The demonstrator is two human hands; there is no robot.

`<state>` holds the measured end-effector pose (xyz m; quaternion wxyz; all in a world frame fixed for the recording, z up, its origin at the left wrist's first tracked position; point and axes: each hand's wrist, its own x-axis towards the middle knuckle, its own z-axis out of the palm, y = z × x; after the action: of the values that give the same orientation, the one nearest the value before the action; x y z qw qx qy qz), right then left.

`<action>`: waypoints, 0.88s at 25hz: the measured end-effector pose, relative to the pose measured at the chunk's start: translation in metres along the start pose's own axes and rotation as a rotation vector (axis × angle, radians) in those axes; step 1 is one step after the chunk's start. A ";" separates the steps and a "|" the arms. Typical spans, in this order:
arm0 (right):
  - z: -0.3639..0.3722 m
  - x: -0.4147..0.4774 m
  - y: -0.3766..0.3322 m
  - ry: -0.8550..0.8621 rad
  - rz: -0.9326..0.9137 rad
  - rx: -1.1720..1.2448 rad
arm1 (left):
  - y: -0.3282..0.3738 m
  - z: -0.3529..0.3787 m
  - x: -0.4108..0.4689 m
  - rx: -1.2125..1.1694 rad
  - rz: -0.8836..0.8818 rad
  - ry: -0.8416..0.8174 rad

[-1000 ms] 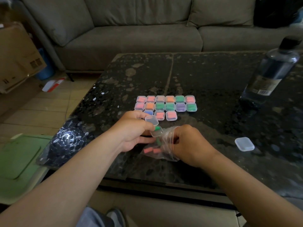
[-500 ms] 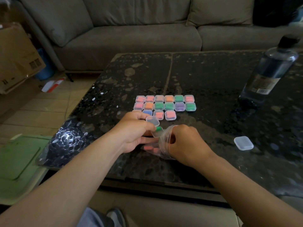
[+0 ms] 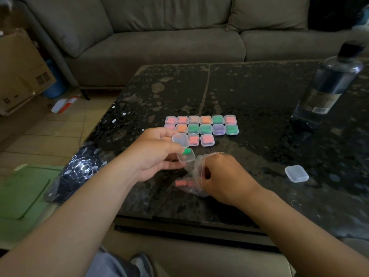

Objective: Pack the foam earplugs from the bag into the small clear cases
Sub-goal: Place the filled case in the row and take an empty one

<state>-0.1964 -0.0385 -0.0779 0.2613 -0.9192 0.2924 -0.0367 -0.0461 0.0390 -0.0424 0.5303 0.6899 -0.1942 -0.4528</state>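
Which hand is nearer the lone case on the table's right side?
Right. The right hand, fingers in the bag, is left of the lone case, not touching it. The left hand is farther left, holding an open case with a green earplug.

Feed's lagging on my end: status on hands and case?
Left hand holds open case, one green earplug inside. Right hand reaches into bag, grip hidden. Pink earplugs in bag. Nothing blocking.
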 end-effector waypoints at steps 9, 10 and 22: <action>-0.017 -0.015 -0.018 -0.047 -0.008 0.002 | -0.011 0.007 0.001 0.071 -0.078 -0.103; -0.018 -0.016 -0.020 -0.066 0.003 0.004 | -0.011 0.007 0.002 0.076 -0.073 -0.100; -0.026 -0.009 -0.019 -0.177 0.164 -0.050 | -0.014 0.010 0.002 0.138 -0.036 -0.045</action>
<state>-0.1999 -0.0325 -0.0450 0.2653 -0.8980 0.3432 0.0734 -0.0565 0.0367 -0.0566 0.4689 0.7179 -0.2241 -0.4632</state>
